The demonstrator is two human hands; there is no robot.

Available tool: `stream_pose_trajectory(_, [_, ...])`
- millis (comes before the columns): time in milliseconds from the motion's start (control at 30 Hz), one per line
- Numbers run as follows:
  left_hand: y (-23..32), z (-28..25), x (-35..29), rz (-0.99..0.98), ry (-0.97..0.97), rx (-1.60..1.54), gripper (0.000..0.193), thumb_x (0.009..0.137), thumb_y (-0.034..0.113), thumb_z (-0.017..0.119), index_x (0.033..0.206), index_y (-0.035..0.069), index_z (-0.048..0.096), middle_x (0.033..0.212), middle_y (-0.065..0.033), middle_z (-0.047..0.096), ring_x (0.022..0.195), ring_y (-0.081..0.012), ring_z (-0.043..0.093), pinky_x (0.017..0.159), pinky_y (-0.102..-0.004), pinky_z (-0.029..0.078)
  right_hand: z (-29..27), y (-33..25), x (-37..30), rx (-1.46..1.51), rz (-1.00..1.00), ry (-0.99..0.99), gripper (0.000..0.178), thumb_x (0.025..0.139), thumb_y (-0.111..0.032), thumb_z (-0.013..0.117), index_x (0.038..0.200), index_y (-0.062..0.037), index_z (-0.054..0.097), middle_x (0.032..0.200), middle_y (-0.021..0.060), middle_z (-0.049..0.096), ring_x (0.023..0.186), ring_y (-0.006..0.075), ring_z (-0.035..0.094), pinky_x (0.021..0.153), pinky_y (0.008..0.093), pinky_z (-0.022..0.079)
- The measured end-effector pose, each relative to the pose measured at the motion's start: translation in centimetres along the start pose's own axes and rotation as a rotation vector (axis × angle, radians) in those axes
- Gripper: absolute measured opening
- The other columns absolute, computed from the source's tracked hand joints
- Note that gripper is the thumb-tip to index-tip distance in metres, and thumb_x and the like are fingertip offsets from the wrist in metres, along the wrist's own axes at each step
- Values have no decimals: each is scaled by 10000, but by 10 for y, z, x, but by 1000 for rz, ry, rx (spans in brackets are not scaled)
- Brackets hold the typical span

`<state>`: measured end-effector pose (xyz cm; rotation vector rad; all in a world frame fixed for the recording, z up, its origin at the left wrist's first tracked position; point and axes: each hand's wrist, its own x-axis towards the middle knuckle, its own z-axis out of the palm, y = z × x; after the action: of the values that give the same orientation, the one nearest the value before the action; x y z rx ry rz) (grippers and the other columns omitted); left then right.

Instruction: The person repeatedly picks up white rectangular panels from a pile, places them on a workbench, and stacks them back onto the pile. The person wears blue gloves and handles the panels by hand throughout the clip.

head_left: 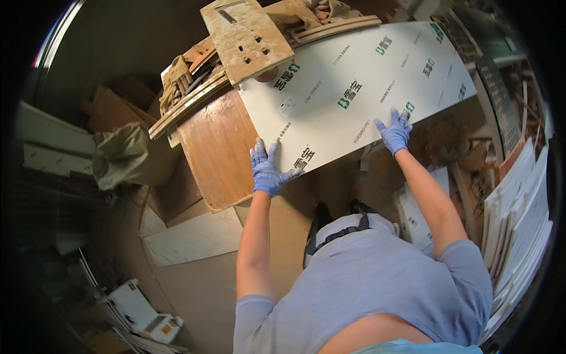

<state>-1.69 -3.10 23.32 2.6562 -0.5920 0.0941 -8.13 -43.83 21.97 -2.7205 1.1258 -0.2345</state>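
The long white panel (374, 76), flat and printed with dark and green marks, slants from near left to far right, stretching away beyond both my hands. Left of it lies a worn brown board (215, 147). My blue-gloved left hand (269, 169) is spread, touching the panel's near left corner. My gloved right hand (395, 132), fingers also spread, rests across its near edge, farther right.

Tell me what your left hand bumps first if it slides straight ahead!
The left hand would probably meet the dusty tan board with holes, though it may sit higher up.
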Motion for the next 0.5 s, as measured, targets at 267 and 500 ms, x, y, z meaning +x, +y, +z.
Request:
stream_pose_trajectory(267, [-53,-2,64,206,121,66,802,782,580,588,1399,105,399,1452,-276,308,1360,-442,244,1147,-509,107,-42,-33,-34,-121,-103,-311,1120,671,-732,613,1519,-198,113,1562,209,-24,1361,536,169,1116,518,217])
stream_pose_trajectory(500, [-60,3,81,206,85,51,778,817,575,529,1405,87,383,1477,-273,268,1382,-429,210,1155,-508,75,-47,-33,-35,-179,-110,-319,1134,646,-737,630,1521,-228,119,1557,226,20,1359,513,205,1127,498,188])
